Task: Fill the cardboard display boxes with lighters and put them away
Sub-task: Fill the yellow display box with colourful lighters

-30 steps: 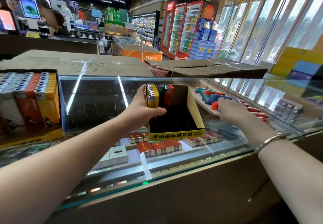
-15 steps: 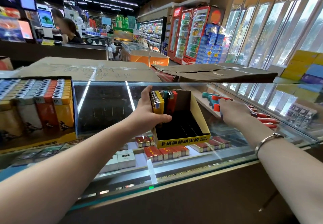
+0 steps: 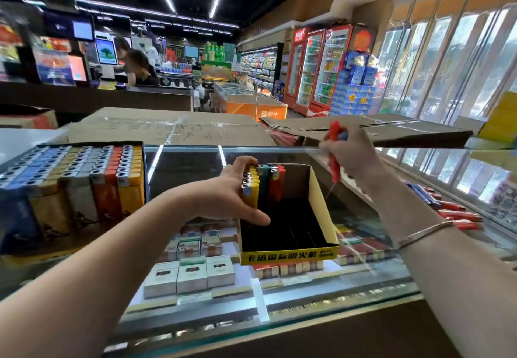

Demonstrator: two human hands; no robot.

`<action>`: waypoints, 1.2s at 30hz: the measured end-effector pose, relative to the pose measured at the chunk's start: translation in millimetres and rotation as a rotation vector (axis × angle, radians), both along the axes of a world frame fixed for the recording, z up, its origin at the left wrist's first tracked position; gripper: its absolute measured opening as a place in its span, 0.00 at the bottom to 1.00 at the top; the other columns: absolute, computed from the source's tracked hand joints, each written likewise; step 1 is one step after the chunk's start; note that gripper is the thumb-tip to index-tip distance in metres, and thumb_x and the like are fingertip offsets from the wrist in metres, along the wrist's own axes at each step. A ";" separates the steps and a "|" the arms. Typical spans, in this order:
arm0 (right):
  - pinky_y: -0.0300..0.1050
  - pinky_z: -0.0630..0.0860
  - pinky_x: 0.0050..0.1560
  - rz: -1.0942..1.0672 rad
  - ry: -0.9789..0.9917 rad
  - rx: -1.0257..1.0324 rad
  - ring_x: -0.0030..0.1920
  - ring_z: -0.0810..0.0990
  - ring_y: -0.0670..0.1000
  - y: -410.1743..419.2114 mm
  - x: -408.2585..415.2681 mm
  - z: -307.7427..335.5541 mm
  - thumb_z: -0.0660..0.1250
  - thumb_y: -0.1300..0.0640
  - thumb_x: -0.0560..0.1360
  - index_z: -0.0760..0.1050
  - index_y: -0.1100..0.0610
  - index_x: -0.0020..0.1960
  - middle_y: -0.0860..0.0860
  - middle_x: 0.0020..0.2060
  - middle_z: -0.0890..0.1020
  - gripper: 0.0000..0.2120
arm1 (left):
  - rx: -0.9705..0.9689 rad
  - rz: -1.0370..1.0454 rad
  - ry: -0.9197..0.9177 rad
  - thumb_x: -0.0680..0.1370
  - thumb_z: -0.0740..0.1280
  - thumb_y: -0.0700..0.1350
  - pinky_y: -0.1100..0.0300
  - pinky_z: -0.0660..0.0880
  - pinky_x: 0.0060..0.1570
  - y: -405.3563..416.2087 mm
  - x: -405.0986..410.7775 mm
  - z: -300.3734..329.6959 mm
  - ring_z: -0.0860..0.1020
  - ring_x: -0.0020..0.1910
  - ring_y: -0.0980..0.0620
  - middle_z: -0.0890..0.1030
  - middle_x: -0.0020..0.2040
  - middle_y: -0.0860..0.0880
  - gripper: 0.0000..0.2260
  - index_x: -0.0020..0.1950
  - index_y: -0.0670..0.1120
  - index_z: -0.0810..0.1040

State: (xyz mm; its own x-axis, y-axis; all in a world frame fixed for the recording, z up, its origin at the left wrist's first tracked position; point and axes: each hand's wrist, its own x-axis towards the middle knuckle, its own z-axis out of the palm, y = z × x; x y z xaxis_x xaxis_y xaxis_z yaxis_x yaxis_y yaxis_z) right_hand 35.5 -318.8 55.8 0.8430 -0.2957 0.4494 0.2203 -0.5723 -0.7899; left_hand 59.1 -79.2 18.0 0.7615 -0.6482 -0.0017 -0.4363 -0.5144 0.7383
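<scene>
A cardboard display box (image 3: 319, 206) with a yellow front strip stands on the glass counter. Its black inside is mostly bare; yellow, green and red lighters (image 3: 263, 187) stand in its far left corner. My left hand (image 3: 235, 190) grips the box's left wall and the yellow lighters, thumb inside the box. My right hand (image 3: 349, 156) is raised to the right of the box and holds red lighters (image 3: 334, 148), with a blue one showing behind the fingers. Loose red and blue lighters (image 3: 450, 212) lie on the counter at the right.
A full display box of lighters (image 3: 72, 178) stands at the left on the glass counter (image 3: 279, 310), with cigarette packs underneath. Large cardboard cartons (image 3: 167, 128) lie behind the counter. A person stands at the till far left. Fridges line the back right.
My right hand has lifted off the loose pile at the right with lighters in it and come up beside the box. My left hand has kept its hold on the box.
</scene>
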 end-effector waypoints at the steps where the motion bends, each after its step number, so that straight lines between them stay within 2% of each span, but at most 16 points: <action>1: 0.41 0.76 0.34 0.084 -0.042 0.170 0.31 0.77 0.48 11.8 0.2 8.6 0.67 0.62 0.73 0.72 0.57 0.40 0.52 0.31 0.76 0.06 | 0.021 -0.012 0.004 0.58 0.79 0.52 0.47 0.71 0.63 3.4 -0.3 2.2 0.71 0.60 0.45 0.62 0.65 0.49 0.46 0.66 0.65 0.52; 3: 0.40 0.77 0.34 0.227 -0.079 0.390 0.31 0.79 0.47 33.1 1.7 19.7 0.66 0.60 0.74 0.72 0.57 0.42 0.51 0.30 0.78 0.04 | 0.055 -0.033 0.005 0.56 0.78 0.55 0.48 0.72 0.61 7.9 -0.9 5.8 0.72 0.59 0.46 0.62 0.64 0.50 0.44 0.62 0.67 0.54; 5: 0.42 0.76 0.36 0.300 -0.095 0.470 0.32 0.79 0.48 49.3 7.3 18.7 0.66 0.58 0.75 0.73 0.57 0.43 0.50 0.29 0.79 0.03 | 0.055 -0.044 0.019 0.58 0.79 0.54 0.48 0.73 0.60 10.2 -1.0 7.3 0.72 0.58 0.46 0.63 0.63 0.49 0.41 0.60 0.68 0.55; 8: 0.42 0.75 0.36 0.292 -0.123 0.483 0.34 0.78 0.49 63.7 16.0 4.3 0.67 0.55 0.75 0.73 0.56 0.44 0.52 0.33 0.78 0.05 | 0.063 -0.019 0.004 0.60 0.79 0.51 0.50 0.74 0.59 13.2 0.0 7.5 0.73 0.58 0.48 0.64 0.63 0.50 0.40 0.60 0.66 0.55; 11: 0.46 0.77 0.44 0.267 -0.155 0.371 0.41 0.78 0.53 63.3 16.8 -7.6 0.69 0.50 0.72 0.73 0.53 0.43 0.56 0.39 0.77 0.08 | 0.089 -0.003 -0.006 0.60 0.79 0.52 0.50 0.73 0.61 16.7 2.2 8.7 0.72 0.58 0.49 0.64 0.63 0.51 0.41 0.60 0.67 0.54; 14: 0.41 0.77 0.34 0.310 -0.182 0.388 0.37 0.79 0.51 59.8 11.1 -11.0 0.70 0.46 0.67 0.74 0.52 0.41 0.55 0.37 0.78 0.10 | 0.132 -0.026 -0.007 0.57 0.76 0.62 0.50 0.69 0.65 19.7 2.2 11.9 0.69 0.63 0.49 0.59 0.68 0.54 0.44 0.64 0.70 0.51; 16: 0.40 0.76 0.30 0.344 -0.162 0.450 0.33 0.79 0.49 58.9 8.5 -11.4 0.71 0.47 0.66 0.74 0.54 0.42 0.54 0.35 0.78 0.12 | 0.049 -0.025 -0.044 0.57 0.73 0.68 0.54 0.65 0.66 17.3 -0.3 15.6 0.65 0.66 0.52 0.59 0.70 0.56 0.45 0.68 0.66 0.53; 18: 0.43 0.78 0.33 0.382 -0.130 0.496 0.33 0.80 0.50 60.3 6.8 -10.6 0.71 0.48 0.65 0.74 0.55 0.42 0.54 0.35 0.78 0.13 | -0.128 0.007 -0.111 0.60 0.69 0.69 0.61 0.66 0.60 12.5 -6.1 20.2 0.66 0.62 0.61 0.65 0.65 0.58 0.40 0.67 0.59 0.61; 20: 0.43 0.79 0.32 0.443 -0.131 0.565 0.32 0.80 0.49 62.3 5.7 -10.1 0.72 0.51 0.65 0.75 0.57 0.42 0.53 0.33 0.78 0.12 | -0.284 0.055 -0.187 0.63 0.67 0.67 0.60 0.72 0.57 6.8 -11.5 22.3 0.73 0.56 0.63 0.74 0.58 0.60 0.29 0.60 0.58 0.70; 22: 0.42 0.78 0.30 0.503 -0.142 0.634 0.31 0.81 0.50 63.7 5.0 -9.7 0.72 0.55 0.66 0.75 0.57 0.40 0.53 0.32 0.80 0.08 | -0.377 0.096 -0.223 0.63 0.67 0.62 0.55 0.76 0.53 1.4 -16.1 21.3 0.79 0.49 0.59 0.80 0.49 0.57 0.22 0.55 0.57 0.74; 25: 0.45 0.79 0.33 0.537 -0.135 0.661 0.33 0.82 0.51 64.4 4.8 -9.6 0.72 0.62 0.68 0.75 0.56 0.38 0.54 0.34 0.81 0.05 | -0.474 0.097 -0.223 0.66 0.68 0.57 0.56 0.76 0.50 -2.6 -20.5 20.7 0.81 0.44 0.57 0.82 0.42 0.55 0.17 0.53 0.56 0.76; 27: 0.42 0.79 0.31 0.560 -0.133 0.636 0.33 0.82 0.51 64.3 4.4 -10.0 0.70 0.67 0.69 0.75 0.57 0.39 0.55 0.36 0.81 0.07 | -0.543 0.089 -0.196 0.67 0.69 0.53 0.53 0.77 0.47 -2.0 -20.4 22.1 0.81 0.43 0.53 0.83 0.41 0.53 0.16 0.54 0.55 0.76; 29: 0.40 0.78 0.31 0.598 -0.142 0.602 0.32 0.82 0.50 65.1 3.4 -10.5 0.68 0.70 0.70 0.74 0.58 0.40 0.55 0.37 0.81 0.08 | -0.611 0.103 -0.164 0.70 0.69 0.48 0.58 0.78 0.42 -0.1 -17.9 22.5 0.81 0.41 0.50 0.83 0.43 0.49 0.13 0.53 0.52 0.76; 31: 0.43 0.80 0.35 0.629 -0.147 0.603 0.35 0.83 0.52 65.9 2.9 -10.6 0.67 0.71 0.70 0.75 0.59 0.40 0.55 0.38 0.81 0.08 | -0.659 0.124 -0.143 0.72 0.69 0.42 0.67 0.74 0.34 0.7 -15.8 21.9 0.79 0.36 0.56 0.82 0.41 0.47 0.10 0.52 0.51 0.77; 33: 0.44 0.80 0.36 0.639 -0.136 0.613 0.39 0.83 0.55 65.8 2.2 -9.4 0.67 0.72 0.70 0.75 0.59 0.40 0.55 0.37 0.81 0.09 | -0.677 0.149 -0.161 0.74 0.68 0.39 0.65 0.75 0.38 0.2 -14.9 21.5 0.78 0.36 0.57 0.80 0.39 0.47 0.09 0.51 0.51 0.77; 36: 0.42 0.77 0.30 0.599 -0.102 0.599 0.34 0.82 0.55 63.8 0.7 -6.6 0.67 0.70 0.71 0.74 0.59 0.41 0.56 0.35 0.80 0.07 | -0.692 0.178 -0.254 0.76 0.65 0.38 0.49 0.77 0.49 0.9 -16.4 22.0 0.80 0.40 0.49 0.80 0.39 0.48 0.09 0.49 0.52 0.78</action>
